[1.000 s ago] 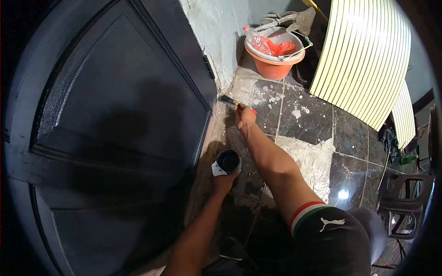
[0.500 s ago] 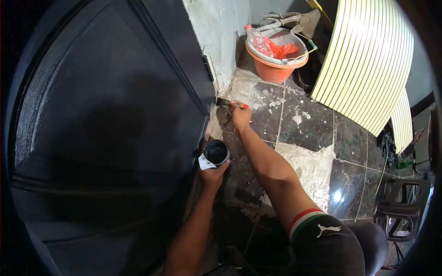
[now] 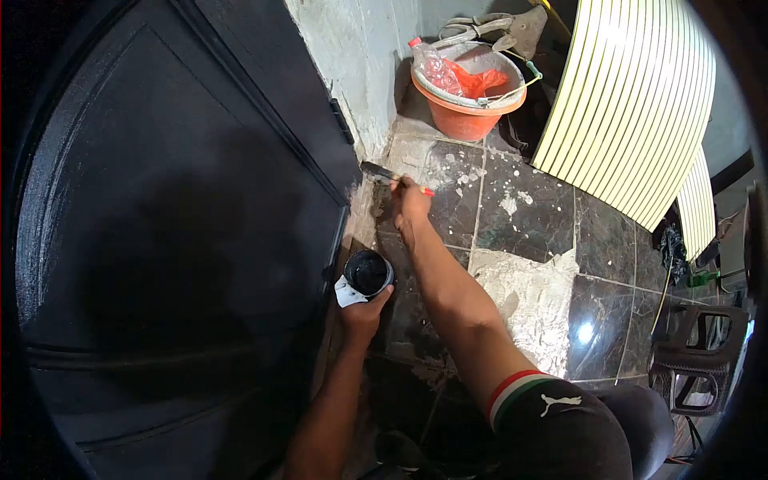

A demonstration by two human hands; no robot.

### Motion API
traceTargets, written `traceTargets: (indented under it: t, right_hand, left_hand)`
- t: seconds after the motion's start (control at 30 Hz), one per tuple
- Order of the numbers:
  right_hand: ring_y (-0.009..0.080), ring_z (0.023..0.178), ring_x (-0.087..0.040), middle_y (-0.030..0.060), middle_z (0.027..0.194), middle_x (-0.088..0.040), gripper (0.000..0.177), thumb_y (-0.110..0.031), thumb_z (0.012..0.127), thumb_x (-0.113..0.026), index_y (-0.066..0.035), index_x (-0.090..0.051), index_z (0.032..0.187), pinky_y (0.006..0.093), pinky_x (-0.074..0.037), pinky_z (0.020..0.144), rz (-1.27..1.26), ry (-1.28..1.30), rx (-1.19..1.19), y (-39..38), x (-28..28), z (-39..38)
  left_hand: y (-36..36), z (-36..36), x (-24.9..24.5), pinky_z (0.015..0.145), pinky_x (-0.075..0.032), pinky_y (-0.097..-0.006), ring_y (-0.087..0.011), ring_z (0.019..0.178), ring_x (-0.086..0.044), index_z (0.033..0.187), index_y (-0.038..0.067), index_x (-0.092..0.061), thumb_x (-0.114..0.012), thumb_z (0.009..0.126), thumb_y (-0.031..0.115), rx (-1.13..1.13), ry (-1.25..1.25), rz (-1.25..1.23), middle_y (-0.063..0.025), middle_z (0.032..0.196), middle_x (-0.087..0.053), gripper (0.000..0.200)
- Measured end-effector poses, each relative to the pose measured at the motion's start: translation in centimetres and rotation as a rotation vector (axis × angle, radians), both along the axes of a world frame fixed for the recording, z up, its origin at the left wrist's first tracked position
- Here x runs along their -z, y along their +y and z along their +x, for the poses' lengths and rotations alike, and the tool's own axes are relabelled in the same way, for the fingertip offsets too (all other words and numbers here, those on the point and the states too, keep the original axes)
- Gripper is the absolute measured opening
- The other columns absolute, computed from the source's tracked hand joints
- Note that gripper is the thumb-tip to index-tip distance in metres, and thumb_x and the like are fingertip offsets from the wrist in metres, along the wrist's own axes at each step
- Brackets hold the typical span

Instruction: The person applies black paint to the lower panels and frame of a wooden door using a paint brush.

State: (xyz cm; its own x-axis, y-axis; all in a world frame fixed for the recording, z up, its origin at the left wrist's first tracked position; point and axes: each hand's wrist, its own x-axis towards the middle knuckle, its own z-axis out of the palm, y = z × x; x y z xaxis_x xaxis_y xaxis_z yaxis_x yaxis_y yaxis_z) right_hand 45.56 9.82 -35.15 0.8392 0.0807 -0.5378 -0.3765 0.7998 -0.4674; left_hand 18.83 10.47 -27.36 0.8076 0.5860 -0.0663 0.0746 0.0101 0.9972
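My right hand [image 3: 412, 200] is closed around a paintbrush [image 3: 379, 170] with a red-tipped handle. Its dark bristles point left and reach the lower edge of the black door [image 3: 200, 208], near the corner by the wall. My left hand [image 3: 364, 316] grips a paint can [image 3: 390, 276] filled with black paint, held upright beside the door. A white piece of paper or label [image 3: 348, 294] sticks out at the can's near left side, spotted with black.
An orange bucket [image 3: 468, 122] holding a plastic bottle [image 3: 436, 68] and red plastic stands by the wall [image 3: 352, 48]. Ribbed cream panels [image 3: 624, 112] lean at the right. A dark plastic stool [image 3: 696, 360] lies near the right edge. Pale residue [image 3: 528, 304] covers parts of the tiled floor.
The brush has shifted slightly left and up along the door's edge, its bristles now angled up-left. The whole view has moved a little, and the can sits slightly lower and further left.
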Motion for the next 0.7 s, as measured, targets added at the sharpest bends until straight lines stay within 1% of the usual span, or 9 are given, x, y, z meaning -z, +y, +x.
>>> traceTargets:
  t: [0.03,0.13,0.17,0.27,0.37,0.47,0.5,0.6,0.7]
  right_hand:
    - [0.0225,0.072,-0.07,0.0141,0.094,-0.07,0.014,-0.011,0.103,-0.065,0.003,-0.063,0.102,0.0308,-0.06,0.063,0.026,0.075,-0.128,-0.1,-0.1,0.0]
    - [0.0207,0.069,-0.07,0.0129,0.085,-0.069,0.012,-0.007,0.1,-0.067,0.004,-0.062,0.101,0.0279,-0.058,0.056,-0.08,0.215,-0.035,1.6,-0.3,-1.3]
    - [0.0205,0.068,-0.07,0.0132,0.086,-0.07,0.014,-0.007,0.1,-0.068,0.004,-0.06,0.104,0.0293,-0.059,0.055,-0.18,0.235,-0.047,1.2,-0.2,-1.2]
    - [0.0214,0.065,-0.069,0.0143,0.089,-0.071,0.018,-0.008,0.099,-0.069,0.007,-0.06,0.103,0.0316,-0.058,0.054,-0.005,0.245,-0.028,0.1,-2.5,-0.9]
    - [0.0207,0.064,-0.068,0.0138,0.089,-0.071,0.02,-0.013,0.101,-0.07,0.005,-0.062,0.1,0.0316,-0.053,0.051,-0.006,0.173,0.004,2.4,0.8,-0.3]
    - [0.021,0.064,-0.068,0.0122,0.088,-0.07,0.023,-0.016,0.101,-0.07,0.005,-0.062,0.098,0.0318,-0.052,0.052,-0.299,0.234,-0.151,1.1,-1.8,-1.8]
    - [0.0211,0.065,-0.069,0.0122,0.088,-0.07,0.023,-0.017,0.102,-0.07,0.005,-0.063,0.099,0.0316,-0.052,0.052,-0.092,0.232,0.027,1.7,-2.2,-1.3]
    - [0.0252,0.079,-0.07,0.0149,0.098,-0.067,0.022,-0.013,0.104,-0.066,0.007,-0.059,0.105,0.0327,-0.061,0.065,-0.006,0.215,-0.006,1.0,-3.2,-1.0]
    - [0.0246,0.083,-0.069,0.0157,0.105,-0.065,0.019,-0.009,0.104,-0.066,0.008,-0.059,0.105,0.0344,-0.065,0.072,-0.219,0.092,-0.124,1.5,-1.7,-1.8]
  left_hand:
    - [-0.2,0.1,-0.1,0.107,-0.051,-0.0403,-0.0263,0.122,-0.066,0.137,0.001,-0.053,-0.089,0.076,-0.001,-0.009,0.009,-0.028,-0.0136,0.132,-0.065,0.07]
    - [0.0,0.2,0.5,0.103,-0.053,-0.0401,-0.0263,0.117,-0.069,0.136,0.001,-0.054,-0.089,0.077,0.0,0.012,0.065,0.036,-0.0129,0.128,-0.068,0.068]
    - [0.1,0.2,0.8,0.103,-0.053,-0.04,-0.0262,0.115,-0.069,0.135,0.001,-0.054,-0.089,0.077,0.0,0.009,0.04,0.05,-0.0127,0.127,-0.068,0.067]
    - [-0.2,0.2,0.6,0.101,-0.054,-0.0397,-0.0258,0.113,-0.07,0.132,0.0,-0.055,-0.089,0.077,-0.001,-0.01,0.01,0.069,-0.0126,0.124,-0.069,0.065]
    - [-0.4,0.3,-0.4,0.101,-0.055,-0.0397,-0.0255,0.113,-0.07,0.13,0.0,-0.056,-0.089,0.076,-0.003,-0.021,0.048,0.096,-0.0131,0.124,-0.069,0.064]
    - [0.1,0.4,0.3,0.101,-0.055,-0.0397,-0.0255,0.114,-0.07,0.13,0.0,-0.055,-0.089,0.075,-0.003,-0.006,0.045,0.145,-0.0138,0.127,-0.068,0.065]
    - [-0.1,0.3,0.2,0.101,-0.055,-0.0398,-0.0255,0.114,-0.069,0.13,0.001,-0.055,-0.089,0.075,-0.003,-0.023,0.033,0.119,-0.0139,0.127,-0.067,0.065]
    - [0.1,0.1,0.6,0.101,-0.055,-0.0401,-0.026,0.115,-0.069,0.131,0.001,-0.055,-0.089,0.075,-0.003,-0.034,0.044,0.011,-0.014,0.128,-0.067,0.066]
    - [-0.1,0.0,0.8,0.101,-0.055,-0.04,-0.0263,0.116,-0.068,0.131,0.001,-0.055,-0.09,0.075,-0.002,-0.07,0.081,0.02,-0.0137,0.129,-0.066,0.067]
